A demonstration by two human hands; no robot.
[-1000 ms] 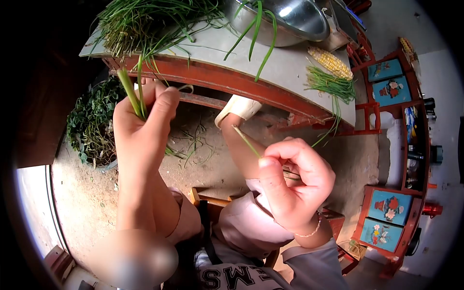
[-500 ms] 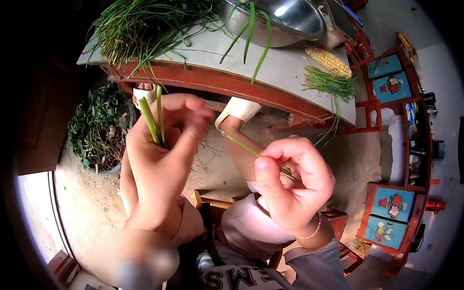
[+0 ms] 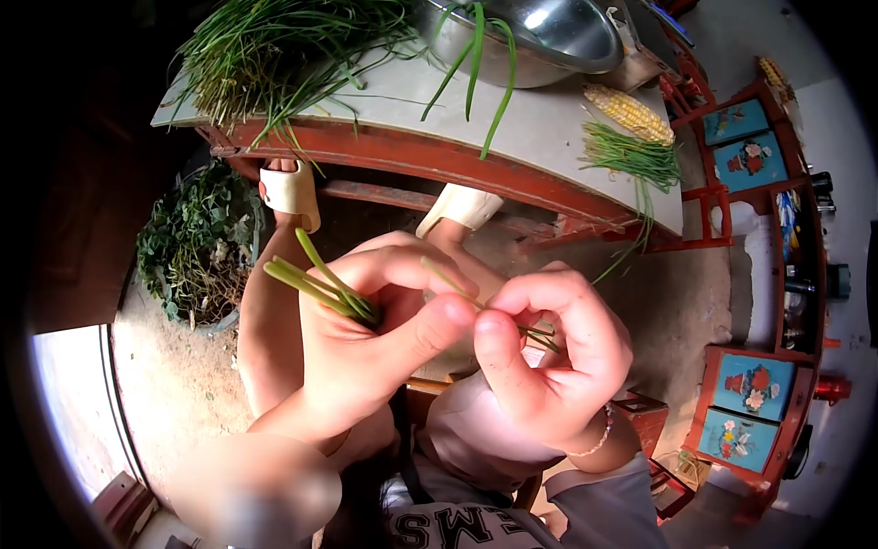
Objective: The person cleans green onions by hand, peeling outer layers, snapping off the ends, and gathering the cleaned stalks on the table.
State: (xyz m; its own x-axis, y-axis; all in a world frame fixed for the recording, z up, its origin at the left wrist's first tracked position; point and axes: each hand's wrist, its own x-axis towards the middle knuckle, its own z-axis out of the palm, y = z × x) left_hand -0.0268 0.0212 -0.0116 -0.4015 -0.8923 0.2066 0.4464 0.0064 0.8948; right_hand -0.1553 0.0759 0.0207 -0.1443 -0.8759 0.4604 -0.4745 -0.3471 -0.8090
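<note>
My left hand (image 3: 352,348) is closed round a few green garlic chives (image 3: 315,288), whose pale cut-looking ends stick out past the knuckles. Its thumb and forefinger meet at the tip of a thin chive stem (image 3: 448,278). My right hand (image 3: 562,357) pinches that same stem between thumb and forefinger, and more thin green strands show inside its curled fingers. The two hands are almost touching at the fingertips, over my lap. A large heap of garlic chives (image 3: 283,69) lies on the table, and a smaller bunch (image 3: 631,157) lies at its right.
A steel basin (image 3: 558,46) stands on the table (image 3: 540,119), with several long chive leaves hanging over its rim. An ear of corn (image 3: 631,112) lies near the right edge. Dark leafy greens (image 3: 197,247) fill a container on the floor at left. Painted cabinets (image 3: 754,384) line the right.
My left hand has moved right and slightly down, bringing its thumb and forefinger to the stem in my right hand. The chives it holds have tilted leftward. My right hand stays nearly in place.
</note>
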